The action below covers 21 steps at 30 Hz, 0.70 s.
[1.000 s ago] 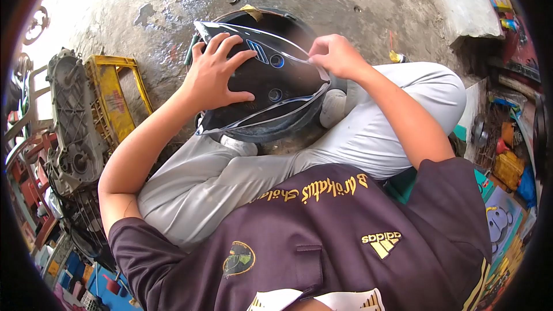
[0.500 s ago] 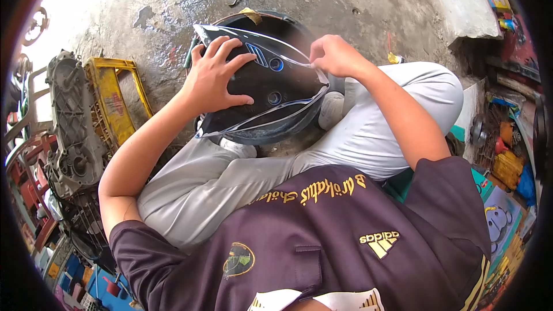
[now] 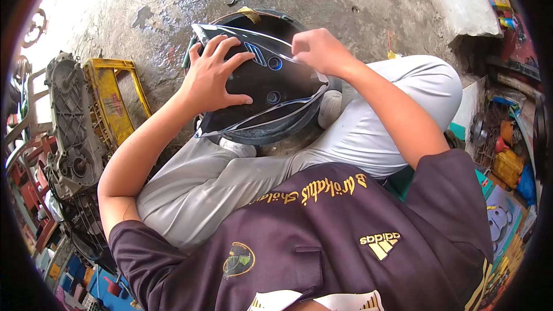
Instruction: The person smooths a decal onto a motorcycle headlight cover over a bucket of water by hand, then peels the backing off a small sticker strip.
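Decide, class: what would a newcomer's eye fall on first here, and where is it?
Probably the glossy black panel over the dark tub, with the left hand spread on it and the right hand curled at its upper edge. Next, the yellow frame left of them, and the gold lettering upside down across the dark shirt below.

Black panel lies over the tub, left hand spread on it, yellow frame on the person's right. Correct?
One error: the yellow frame is on the person's left, per the head view. The rest stands: the black panel lies over the tub, left hand spread on it.
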{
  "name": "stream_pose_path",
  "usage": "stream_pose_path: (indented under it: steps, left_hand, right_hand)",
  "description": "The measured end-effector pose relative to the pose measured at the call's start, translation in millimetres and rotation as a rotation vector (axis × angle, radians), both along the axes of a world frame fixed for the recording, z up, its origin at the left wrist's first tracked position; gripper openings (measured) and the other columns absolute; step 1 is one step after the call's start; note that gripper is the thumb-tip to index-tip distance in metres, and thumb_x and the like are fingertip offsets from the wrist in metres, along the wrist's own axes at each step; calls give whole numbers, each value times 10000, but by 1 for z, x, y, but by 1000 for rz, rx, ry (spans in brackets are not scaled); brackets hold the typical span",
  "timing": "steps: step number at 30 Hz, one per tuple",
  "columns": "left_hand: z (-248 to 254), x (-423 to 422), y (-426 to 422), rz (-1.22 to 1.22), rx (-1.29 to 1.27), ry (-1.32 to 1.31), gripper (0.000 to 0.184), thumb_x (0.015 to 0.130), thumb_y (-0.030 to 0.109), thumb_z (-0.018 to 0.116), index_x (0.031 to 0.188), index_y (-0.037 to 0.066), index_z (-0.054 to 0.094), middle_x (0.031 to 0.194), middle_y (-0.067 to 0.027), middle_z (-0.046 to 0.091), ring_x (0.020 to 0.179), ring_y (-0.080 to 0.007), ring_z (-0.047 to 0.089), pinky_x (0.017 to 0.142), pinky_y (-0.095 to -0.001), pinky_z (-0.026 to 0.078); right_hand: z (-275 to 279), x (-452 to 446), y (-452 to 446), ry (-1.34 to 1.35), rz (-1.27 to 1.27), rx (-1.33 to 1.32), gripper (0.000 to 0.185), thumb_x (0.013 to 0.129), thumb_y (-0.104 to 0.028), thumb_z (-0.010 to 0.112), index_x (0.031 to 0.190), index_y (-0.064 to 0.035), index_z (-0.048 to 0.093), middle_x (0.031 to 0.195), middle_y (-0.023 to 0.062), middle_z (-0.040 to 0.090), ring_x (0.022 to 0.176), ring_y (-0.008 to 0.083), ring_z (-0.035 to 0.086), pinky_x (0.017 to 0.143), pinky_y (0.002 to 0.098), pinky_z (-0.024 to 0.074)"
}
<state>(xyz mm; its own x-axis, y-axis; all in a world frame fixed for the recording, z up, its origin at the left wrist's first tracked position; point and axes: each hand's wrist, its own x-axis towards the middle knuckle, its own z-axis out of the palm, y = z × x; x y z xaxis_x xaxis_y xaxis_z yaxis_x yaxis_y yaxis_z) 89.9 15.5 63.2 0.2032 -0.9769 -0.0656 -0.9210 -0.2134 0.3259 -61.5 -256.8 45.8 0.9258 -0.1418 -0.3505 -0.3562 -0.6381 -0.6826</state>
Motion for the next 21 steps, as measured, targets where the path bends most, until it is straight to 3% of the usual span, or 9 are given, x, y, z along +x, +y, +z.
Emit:
stream_pose_path:
  steps: [6,8,12,21]
  left_hand:
    - [-2,1,1,-4,7,8,911,681,576,909,1474,277,574,1532,-107,465,1515,-361,360,1157,-696,267]
    - [-1,2,1,-1,4,4,910,683,580,908,1473,276,574,1532,-107,466,1515,-362,359,1158,-699,264]
    - [-5,1,2,1,-21,6,918,675,608,899,1474,288,581,1539,-112,481,1510,-374,369,1137,-718,272]
    - [-8,3,3,-1,-24,16,920,669,599,906,1472,288,582,1549,-115,474,1517,-377,362,1144,-729,264]
  right_hand:
    - [-7,3,-9,-88,0,-48,213,790,-129,811,953,-23,725,886,152,752,837,302,727,779,395,562]
    - [8,4,-17,253,-18,-1,233,785,-161,848,939,-27,735,874,132,759,820,258,725,760,389,565]
    - [0,1,-20,135,-14,25,277,786,-217,887,931,-30,742,872,119,762,822,235,724,758,387,566]
    - [0,5,-19,174,-3,-53,326,789,-284,914,877,-27,734,870,132,756,837,245,718,759,395,553]
